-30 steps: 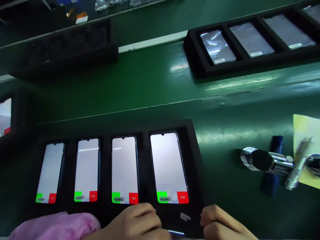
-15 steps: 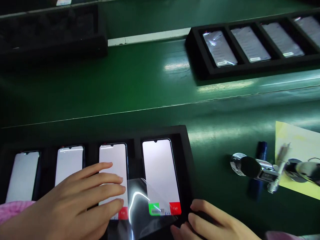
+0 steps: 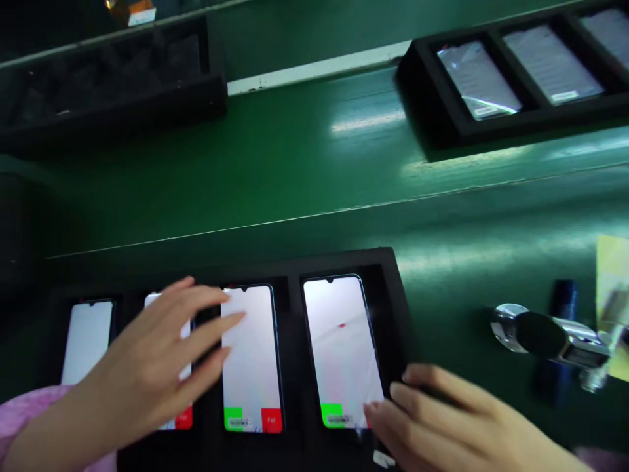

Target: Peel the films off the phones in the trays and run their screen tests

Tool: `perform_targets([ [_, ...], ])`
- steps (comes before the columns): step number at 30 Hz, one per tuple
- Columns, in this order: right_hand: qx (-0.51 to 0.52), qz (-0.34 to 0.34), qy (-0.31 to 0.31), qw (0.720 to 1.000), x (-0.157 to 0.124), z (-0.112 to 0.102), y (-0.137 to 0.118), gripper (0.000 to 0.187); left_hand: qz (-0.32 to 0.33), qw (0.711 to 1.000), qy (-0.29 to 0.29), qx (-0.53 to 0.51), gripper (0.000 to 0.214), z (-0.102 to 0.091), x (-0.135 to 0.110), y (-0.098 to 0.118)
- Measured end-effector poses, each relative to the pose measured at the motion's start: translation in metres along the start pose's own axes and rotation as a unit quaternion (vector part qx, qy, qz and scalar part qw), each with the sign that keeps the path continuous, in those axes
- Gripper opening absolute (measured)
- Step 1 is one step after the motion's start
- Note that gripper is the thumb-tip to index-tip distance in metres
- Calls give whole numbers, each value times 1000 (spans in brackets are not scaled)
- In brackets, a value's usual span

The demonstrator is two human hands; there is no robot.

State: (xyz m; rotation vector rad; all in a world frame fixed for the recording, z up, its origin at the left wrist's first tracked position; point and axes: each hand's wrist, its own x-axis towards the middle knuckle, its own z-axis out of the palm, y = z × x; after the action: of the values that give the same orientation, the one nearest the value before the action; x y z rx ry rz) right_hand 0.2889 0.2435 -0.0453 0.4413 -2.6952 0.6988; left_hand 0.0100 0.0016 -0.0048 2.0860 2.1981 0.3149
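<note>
As four lit phones fill one tray, left hand and right hand spread open; empty.

— What was the bench like?
— A glossy dark green surface, with a thin pale seam running across it from left to right.
— And the light?
— Soft white glare lay on the green in patches toward the far side.
— Further back?
— A white strip ran along the far edge. A black foam tray sat at the far left, its slots dark. Another black tray at the far right held screens in a row.
— And off to the right?
— A chrome tool lay on the green beside a dark blue pen, with a blurred yellow sheet at the edge.
</note>
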Motion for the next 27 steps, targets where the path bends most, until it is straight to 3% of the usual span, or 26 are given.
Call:
perform_targets([
  [3, 78, 63, 28, 995, 37, -3, 22, 25, -58, 995, 5, 79, 32, 4, -3, -18],
  [5, 111, 146, 95, 978, 60, -3, 40, 16, -67, 994, 3, 92, 30, 9, -2, -25],
  [8, 188, 294, 208, 914, 78, -1, 61, 7, -64, 994, 17, 85, 26, 16, 0, -30],
  [10, 241, 356, 257, 866, 80, 1, 66, 6, -68, 995, 29, 68, 24, 18, 0, -32],
  [13, 280, 358, 292, 841, 77, 6, 64, 11, -83, 995, 43, 41, 24, 18, -1, -35],
  [18, 264, 334, 311, 850, 73, 13, 60, 13, -125, 990, 36, 52, 24, 20, -1, -31],
  [21, 254, 326, 309, 856, 73, 15, 61, 12, -149, 986, 71, 29, 19, 23, 2, -24],
  [24, 246, 308, 312, 864, 73, 17, 61, 11, -151, 983, 104, 13, 17, 24, 4, -21],
  [27, 234, 290, 316, 872, 73, 19, 60, 10, -142, 985, 96, 19, 19, 23, 5, -22],
])
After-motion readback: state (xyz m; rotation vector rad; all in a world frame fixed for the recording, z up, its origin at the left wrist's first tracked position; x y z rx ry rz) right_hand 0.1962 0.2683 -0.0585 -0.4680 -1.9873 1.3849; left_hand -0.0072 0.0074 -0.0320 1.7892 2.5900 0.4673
